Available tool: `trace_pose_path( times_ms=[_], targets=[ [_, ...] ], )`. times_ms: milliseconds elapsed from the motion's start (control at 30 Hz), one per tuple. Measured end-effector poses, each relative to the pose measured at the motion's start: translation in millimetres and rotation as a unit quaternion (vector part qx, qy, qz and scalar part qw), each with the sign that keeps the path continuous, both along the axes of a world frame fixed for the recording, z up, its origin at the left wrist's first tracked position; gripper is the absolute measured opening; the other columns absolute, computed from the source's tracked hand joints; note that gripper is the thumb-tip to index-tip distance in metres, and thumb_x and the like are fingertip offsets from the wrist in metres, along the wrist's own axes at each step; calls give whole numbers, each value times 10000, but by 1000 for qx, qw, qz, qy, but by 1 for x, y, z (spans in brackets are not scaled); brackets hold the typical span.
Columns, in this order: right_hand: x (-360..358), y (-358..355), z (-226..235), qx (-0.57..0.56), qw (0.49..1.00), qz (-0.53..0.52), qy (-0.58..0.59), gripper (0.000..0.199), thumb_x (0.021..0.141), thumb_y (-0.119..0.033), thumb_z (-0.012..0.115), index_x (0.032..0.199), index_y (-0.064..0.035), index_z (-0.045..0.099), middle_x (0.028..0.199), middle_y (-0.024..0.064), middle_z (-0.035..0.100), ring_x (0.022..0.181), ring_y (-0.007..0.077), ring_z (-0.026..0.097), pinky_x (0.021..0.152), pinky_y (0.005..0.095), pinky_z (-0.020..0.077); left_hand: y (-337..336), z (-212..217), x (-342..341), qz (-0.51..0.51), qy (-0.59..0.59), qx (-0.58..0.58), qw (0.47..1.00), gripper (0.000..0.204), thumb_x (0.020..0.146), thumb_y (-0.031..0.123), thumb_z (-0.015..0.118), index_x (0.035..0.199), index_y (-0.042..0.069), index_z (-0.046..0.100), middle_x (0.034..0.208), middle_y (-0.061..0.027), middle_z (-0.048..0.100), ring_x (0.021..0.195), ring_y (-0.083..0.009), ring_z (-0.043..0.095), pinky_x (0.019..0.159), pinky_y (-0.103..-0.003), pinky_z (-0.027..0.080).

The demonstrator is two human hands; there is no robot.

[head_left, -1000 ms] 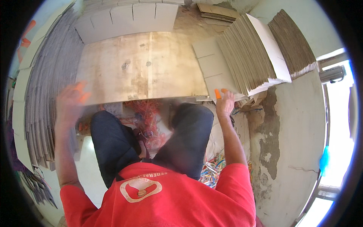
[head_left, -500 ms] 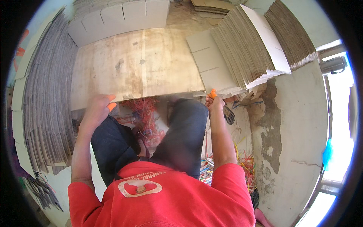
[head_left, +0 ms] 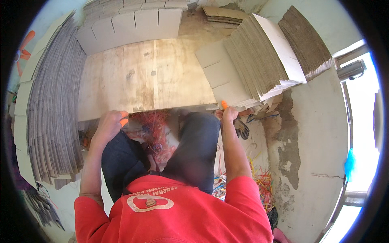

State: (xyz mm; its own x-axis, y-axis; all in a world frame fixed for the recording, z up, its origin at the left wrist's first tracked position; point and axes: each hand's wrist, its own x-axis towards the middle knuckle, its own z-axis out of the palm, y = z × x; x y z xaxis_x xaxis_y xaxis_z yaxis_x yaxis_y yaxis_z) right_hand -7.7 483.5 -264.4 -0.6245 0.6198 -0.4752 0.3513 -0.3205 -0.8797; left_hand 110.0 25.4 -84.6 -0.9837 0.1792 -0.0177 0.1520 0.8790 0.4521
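A pale wooden board [head_left: 117, 77] lies in front of me, with its near edge above my knees. My left hand [head_left: 110, 126], with orange covers on its fingertips, is closed at the left part of that edge. My right hand [head_left: 230, 114] is closed at the near corner of a flat grey cardboard sheet [head_left: 219, 71], beside the board's right end. An orange-covered digit lies on top of the sheet, while the other fingers are mostly hidden. That sheet has slits cut in it and lies against a leaning stack of cardboard sheets [head_left: 255, 56].
A tall cardboard stack [head_left: 52, 105] stands on the left, and slit cardboard pieces [head_left: 129, 26] line the back. A darker stack [head_left: 306, 44] leans at the far right. Red plastic strips [head_left: 150, 125] lie below the board. A dark glove [head_left: 242, 129] hangs near the wall [head_left: 316, 133].
The whole view has shifted slightly, showing more of the back row and an orange fan at the left. Both hands stay at the near edge, with only slight shifts of the fingers.
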Motion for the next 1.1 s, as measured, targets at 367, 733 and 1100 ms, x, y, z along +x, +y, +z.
trace_pose_path(
  times_ms=[367,733,1100],
  targets=[
    [87,-65,171,-329,918,205,84,231,855,-48,628,1055,66,632,785,141,660,424,124,500,350,223,375,34,-26,-18,62,-84,470,877,665,815,329,740,1356,19,505,1121,-93,643,1034,-213,608,844,-374,508],
    [24,-132,201,-55,829,537,146,317,953,-215,497,1113,17,644,886,99,685,594,108,590,430,203,397,46,-13,-97,243,5,775,583,171,807,82,732,934,62,619,878,-26,658,777,-118,638,620,-233,486],
    [-118,-165,221,108,831,449,310,445,845,12,613,1281,67,545,1188,100,617,965,127,577,776,281,544,2,-18,-227,128,-119,620,765,231,815,123,730,983,-11,643,909,-81,673,806,-135,641,705,-289,520]
  ],
)
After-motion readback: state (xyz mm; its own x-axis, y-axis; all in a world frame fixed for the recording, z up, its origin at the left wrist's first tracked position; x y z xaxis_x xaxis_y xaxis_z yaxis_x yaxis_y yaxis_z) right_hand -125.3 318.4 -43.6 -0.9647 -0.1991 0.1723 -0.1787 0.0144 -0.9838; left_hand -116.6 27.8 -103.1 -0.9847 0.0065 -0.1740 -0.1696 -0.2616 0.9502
